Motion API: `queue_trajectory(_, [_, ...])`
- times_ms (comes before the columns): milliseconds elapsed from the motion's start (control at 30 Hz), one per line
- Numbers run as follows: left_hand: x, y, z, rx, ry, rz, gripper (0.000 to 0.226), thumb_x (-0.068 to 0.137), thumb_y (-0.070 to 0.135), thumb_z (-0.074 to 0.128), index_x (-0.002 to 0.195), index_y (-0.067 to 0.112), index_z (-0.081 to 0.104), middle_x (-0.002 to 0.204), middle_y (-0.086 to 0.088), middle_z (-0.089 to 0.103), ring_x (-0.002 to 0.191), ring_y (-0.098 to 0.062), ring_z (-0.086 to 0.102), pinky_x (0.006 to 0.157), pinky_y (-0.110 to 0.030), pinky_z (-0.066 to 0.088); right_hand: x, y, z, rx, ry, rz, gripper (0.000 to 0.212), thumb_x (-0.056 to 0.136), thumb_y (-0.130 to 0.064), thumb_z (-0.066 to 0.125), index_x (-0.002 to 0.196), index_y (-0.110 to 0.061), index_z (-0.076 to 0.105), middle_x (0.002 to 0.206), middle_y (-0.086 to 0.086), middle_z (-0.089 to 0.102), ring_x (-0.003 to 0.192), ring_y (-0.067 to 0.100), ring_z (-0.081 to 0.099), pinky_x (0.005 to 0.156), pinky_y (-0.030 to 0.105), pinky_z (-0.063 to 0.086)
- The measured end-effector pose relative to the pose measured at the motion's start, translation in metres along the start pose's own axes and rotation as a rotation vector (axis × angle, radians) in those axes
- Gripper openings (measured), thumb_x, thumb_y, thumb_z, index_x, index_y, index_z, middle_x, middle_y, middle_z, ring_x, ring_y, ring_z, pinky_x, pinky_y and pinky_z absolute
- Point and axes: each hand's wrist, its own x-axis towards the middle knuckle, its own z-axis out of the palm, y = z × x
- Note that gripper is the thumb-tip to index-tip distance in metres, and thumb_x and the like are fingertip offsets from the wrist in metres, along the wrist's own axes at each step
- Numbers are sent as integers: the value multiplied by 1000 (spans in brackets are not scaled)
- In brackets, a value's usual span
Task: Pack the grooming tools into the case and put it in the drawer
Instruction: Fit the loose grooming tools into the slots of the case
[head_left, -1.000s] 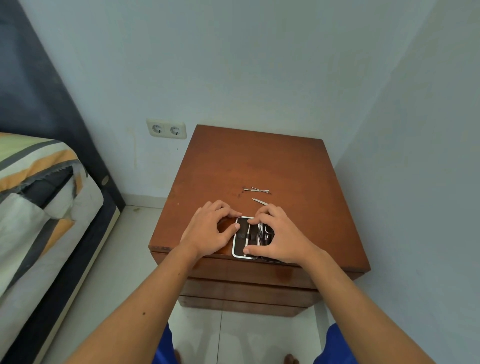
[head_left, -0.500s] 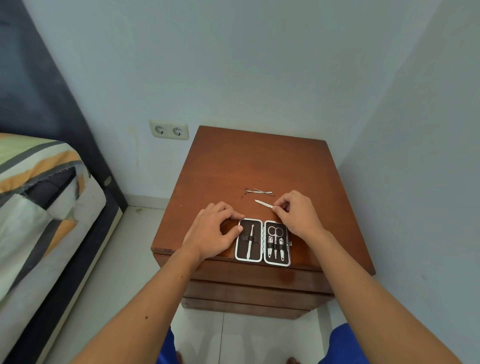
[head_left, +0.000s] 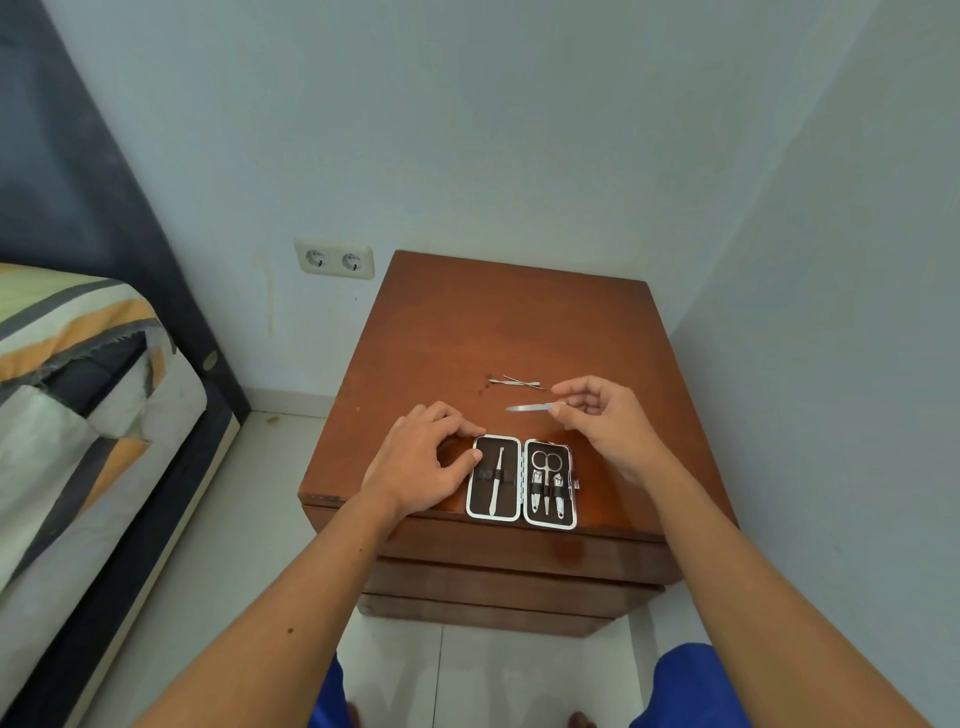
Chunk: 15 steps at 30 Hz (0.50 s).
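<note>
A dark grooming case (head_left: 521, 482) with a white rim lies open flat near the front edge of a brown wooden nightstand (head_left: 493, 332). Its left half holds one slim tool; its right half holds scissors and two other tools. My left hand (head_left: 426, 465) rests on the nightstand with fingertips touching the case's left edge. My right hand (head_left: 605, 421) pinches the end of a thin metal nail file (head_left: 527, 408), held just above the wood behind the case. Two thin metal tools (head_left: 517, 383) lie crossed further back.
Closed drawer fronts (head_left: 509, 587) stack below the nightstand top. A bed (head_left: 78, 415) with a striped cover stands at the left, a double wall socket (head_left: 335, 259) sits behind, and a wall runs close along the right. White floor tiles lie below.
The case went from covered by both hands to lying open flat. My right hand moved back off the case, took the nail file by its end and lifted it slightly.
</note>
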Motion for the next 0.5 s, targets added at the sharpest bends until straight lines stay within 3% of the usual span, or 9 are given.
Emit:
queue_trajectory(200, [1,2,1,-9,5,-2,24,95,45,68,118,41,73,113,24,58,104,-4,51,93,-25,34,-3,-9,-3,216,51,22,14,89,-5,79,102,-11,78,85,6,75,74,14,64,76,24,55])
queue_trajectory(367, [3,4,0,-9,11,0,24,95,45,68,118,40,73,113,25,58,104,-3,50,93,-24,33,1,-17,-1,161,50,3,17,100,-7,67,108,-14,79,83,1,71,77,12,60,75,24,54])
queue_trajectory(500, [5,6,0,-12,17,9,24,95,44,69,118,40,73,112,25,58,103,-2,50,93,-24,33,2,-16,5,101,21,23,15,93,-8,76,108,-11,72,82,3,74,71,11,65,71,27,56])
